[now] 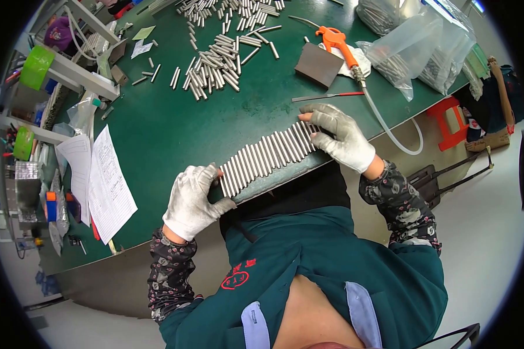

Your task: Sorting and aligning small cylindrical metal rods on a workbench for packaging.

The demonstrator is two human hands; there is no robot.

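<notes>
Row of metal pins (268, 156) lies between your two gloved hands, at the near table edge (157, 134).
Its line runs diagonally; your left hand (193, 200) presses one end with bent fingers, your right hand (340, 136) presses the other end, each pin lying crosswise.

The left hand (192, 200) covers the near end of the metal rod row (268, 156); the clear bags (416, 46) run off the top edge.

A row of slim, silvery metal rods (268, 156) lies side by side near the middle of the frame, along the near edge of the green table (157, 128). The rods touch one another, forming a flat band slanting from lower left to upper right.
</notes>
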